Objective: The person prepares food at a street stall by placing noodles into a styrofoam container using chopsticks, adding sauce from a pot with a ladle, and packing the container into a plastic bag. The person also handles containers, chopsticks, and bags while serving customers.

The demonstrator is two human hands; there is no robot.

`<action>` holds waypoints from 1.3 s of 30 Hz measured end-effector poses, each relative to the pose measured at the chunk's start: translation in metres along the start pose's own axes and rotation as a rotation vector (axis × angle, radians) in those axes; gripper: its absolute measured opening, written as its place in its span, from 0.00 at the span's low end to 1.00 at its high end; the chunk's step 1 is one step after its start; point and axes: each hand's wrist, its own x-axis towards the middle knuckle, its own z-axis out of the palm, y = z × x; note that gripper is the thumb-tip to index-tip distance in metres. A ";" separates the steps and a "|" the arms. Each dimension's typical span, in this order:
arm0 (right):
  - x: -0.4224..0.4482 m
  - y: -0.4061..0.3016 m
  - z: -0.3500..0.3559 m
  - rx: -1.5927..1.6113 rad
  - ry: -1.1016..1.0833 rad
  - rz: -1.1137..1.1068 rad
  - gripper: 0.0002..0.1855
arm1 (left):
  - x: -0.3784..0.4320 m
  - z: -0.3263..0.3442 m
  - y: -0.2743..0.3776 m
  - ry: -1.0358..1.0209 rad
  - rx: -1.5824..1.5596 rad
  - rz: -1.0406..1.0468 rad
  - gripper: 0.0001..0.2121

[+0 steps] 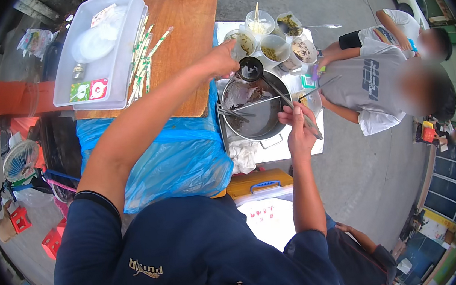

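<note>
My right hand (pixel 299 124) grips the long metal handle of a ladle (pixel 287 99). The ladle's dark round bowl hangs over the far rim of a divided metal pot (pixel 261 138), with some liquid visible inside it. Beside that bowl is my left hand (pixel 222 59), its fingers against the edge of a clear plastic tub (pixel 243 44) of chopped greens. Whether it grips anything is unclear. A metal divider crosses the pot, with dark liquid on both sides. Metal utensils (pixel 235 113) rest over its left rim.
More clear tubs (pixel 274 49) of condiments stand behind the pot. To the left, wrapped chopsticks (pixel 145 55) and a plastic bin (pixel 99 43) lie on a wooden board (pixel 187 18). A crumpled cloth (pixel 242 155) sits near the pot. Two people (pixel 369 71) stand at the right; another (pixel 357 249) is lower right.
</note>
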 end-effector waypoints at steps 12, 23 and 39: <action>0.021 0.111 -0.012 -0.142 0.090 0.110 0.13 | 0.008 -0.003 -0.001 -0.025 -0.030 -0.001 0.43; 0.013 0.162 0.010 0.089 0.211 0.366 0.14 | 0.005 -0.008 -0.002 -0.007 -0.046 -0.014 0.43; 0.019 -0.007 -0.034 0.088 0.213 0.216 0.16 | 0.008 -0.001 -0.006 0.026 -0.055 -0.016 0.44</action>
